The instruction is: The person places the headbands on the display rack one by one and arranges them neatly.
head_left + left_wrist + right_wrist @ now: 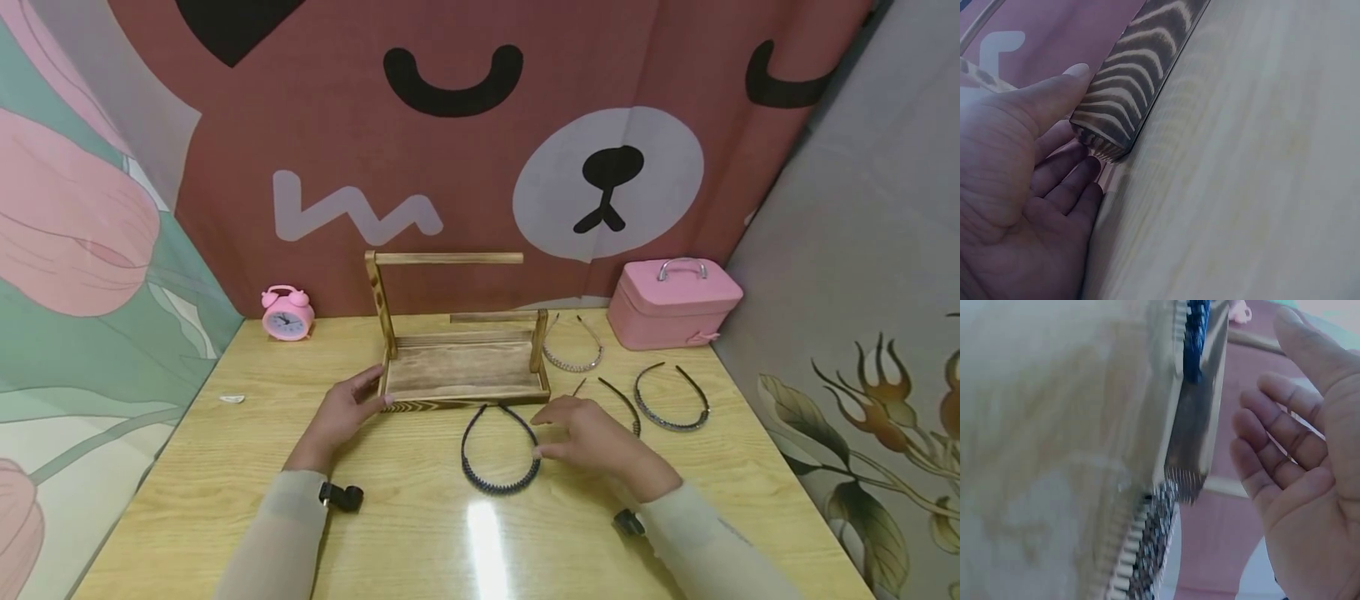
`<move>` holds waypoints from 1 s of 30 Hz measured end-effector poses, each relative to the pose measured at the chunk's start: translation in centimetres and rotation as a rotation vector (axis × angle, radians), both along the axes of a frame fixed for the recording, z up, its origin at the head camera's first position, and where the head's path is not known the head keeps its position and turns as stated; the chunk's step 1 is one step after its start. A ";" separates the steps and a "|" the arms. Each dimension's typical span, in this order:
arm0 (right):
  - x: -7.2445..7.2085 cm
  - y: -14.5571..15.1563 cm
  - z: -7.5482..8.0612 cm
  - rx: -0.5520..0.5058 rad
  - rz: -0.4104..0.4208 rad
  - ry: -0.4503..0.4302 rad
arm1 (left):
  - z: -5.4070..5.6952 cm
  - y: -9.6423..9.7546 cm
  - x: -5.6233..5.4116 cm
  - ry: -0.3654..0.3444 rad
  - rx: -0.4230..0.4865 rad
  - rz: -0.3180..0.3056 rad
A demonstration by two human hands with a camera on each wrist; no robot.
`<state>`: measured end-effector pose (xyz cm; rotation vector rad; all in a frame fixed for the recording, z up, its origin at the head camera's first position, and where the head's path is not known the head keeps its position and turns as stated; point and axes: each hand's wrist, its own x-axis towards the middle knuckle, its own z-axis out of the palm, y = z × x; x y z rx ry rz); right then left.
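A wooden stand (461,371) with upright posts, rails and a shallow tray base is on the table. My left hand (345,412) holds its front left corner; in the left wrist view the thumb (1063,100) lies against the dark-striped end and the fingers curl by it. My right hand (588,437) hovers at the right of a dark toothed headband (501,488), fingers loosely bent with nothing between them. In the right wrist view, its palm (1310,487) is beside the stand and two headbands, a blue one (1195,344) and a silvery beaded one (1154,544).
To the right lie more headbands: a light beaded one (573,367), a dark one (626,404) partly behind the right hand, and a bluish one (671,425). A pink case (675,304) stands back right, a pink alarm clock (288,315) back left. A small white tag (232,399) lies left.
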<state>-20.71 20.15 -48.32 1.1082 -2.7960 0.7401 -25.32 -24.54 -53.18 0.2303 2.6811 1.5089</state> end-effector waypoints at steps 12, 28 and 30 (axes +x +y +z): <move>-0.4 -1.5 0.0 0.041 0.188 -0.098 | 0.4 -0.1 -0.1 -0.023 -0.036 0.027; -0.6 -2.2 -0.8 0.174 0.343 -0.007 | -0.2 -0.1 0.3 -0.016 -0.004 0.019; -0.6 -2.2 -0.8 0.174 0.358 0.006 | -0.1 -0.1 0.2 -0.017 -0.003 0.017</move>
